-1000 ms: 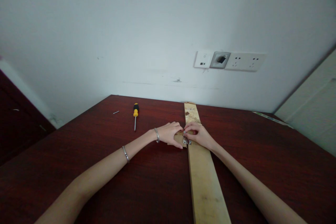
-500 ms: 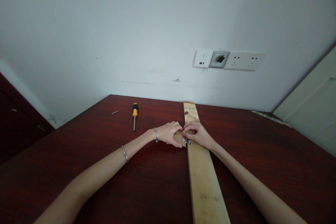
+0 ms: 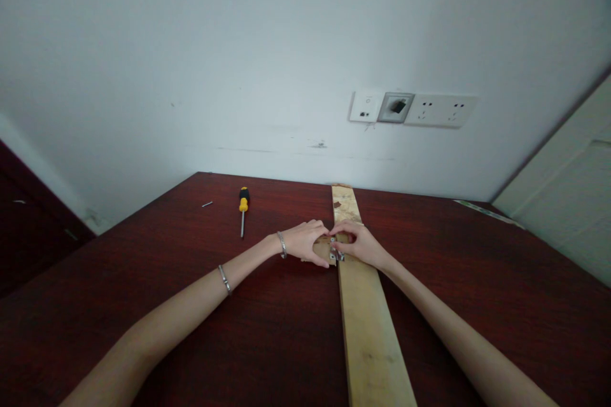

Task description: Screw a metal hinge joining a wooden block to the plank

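Wooden plank (image 3: pixel 375 337): I see it running from the bottom edge, right of centre, up to the wall, flat on the dark red bench (image 3: pixel 267 343).
Small wooden block (image 3: pixel 323 252): against the plank's left side, mid-frame.
Metal fitting (image 3: pixel 333 255): at the seam between block and plank.
Left hand (image 3: pixel 303 242): fingers and thumb curled around the block, gripping it.
Right hand (image 3: pixel 363 246): over the plank, thumb and index finger bent close together above the fitting; I cannot tell whether they pinch anything.
Yellow-and-black screwdriver (image 3: pixel 244 205): left of centre, tip toward me.
Thin metal fastener (image 3: pixel 207 204): left of the screwdriver, lying down.
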`<action>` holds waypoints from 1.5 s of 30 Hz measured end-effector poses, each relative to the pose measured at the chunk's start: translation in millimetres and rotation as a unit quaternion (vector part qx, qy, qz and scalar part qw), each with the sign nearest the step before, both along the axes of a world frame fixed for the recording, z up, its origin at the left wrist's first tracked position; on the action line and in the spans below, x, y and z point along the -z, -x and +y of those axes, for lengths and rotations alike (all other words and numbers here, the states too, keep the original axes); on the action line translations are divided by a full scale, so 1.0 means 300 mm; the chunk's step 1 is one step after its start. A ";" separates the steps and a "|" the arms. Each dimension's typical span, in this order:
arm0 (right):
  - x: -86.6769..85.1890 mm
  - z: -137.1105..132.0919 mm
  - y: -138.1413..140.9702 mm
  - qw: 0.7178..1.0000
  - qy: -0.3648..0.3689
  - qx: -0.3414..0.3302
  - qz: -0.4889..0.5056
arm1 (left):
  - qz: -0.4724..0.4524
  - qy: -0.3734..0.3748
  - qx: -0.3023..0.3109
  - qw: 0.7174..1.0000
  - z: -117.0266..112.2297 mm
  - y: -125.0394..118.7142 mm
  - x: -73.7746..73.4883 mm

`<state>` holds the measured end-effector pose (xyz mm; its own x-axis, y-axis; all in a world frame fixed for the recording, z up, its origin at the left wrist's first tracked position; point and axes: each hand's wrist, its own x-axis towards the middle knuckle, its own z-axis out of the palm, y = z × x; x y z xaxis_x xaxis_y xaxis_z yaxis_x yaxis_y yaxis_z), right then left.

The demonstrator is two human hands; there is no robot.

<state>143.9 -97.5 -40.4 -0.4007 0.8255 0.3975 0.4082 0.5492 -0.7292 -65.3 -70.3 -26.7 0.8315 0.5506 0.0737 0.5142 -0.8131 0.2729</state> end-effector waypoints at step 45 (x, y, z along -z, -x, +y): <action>0.013 0.009 -0.032 0.988 0.088 0.073 0.106 | -0.067 -0.019 -0.005 0.998 0.030 0.068 -0.103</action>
<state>153.7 -94.8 -44.3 -0.1946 0.9321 0.3055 0.3017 0.3532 -0.8856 -85.8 -61.3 4.3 0.8077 0.5528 0.2049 0.4823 -0.8194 0.3098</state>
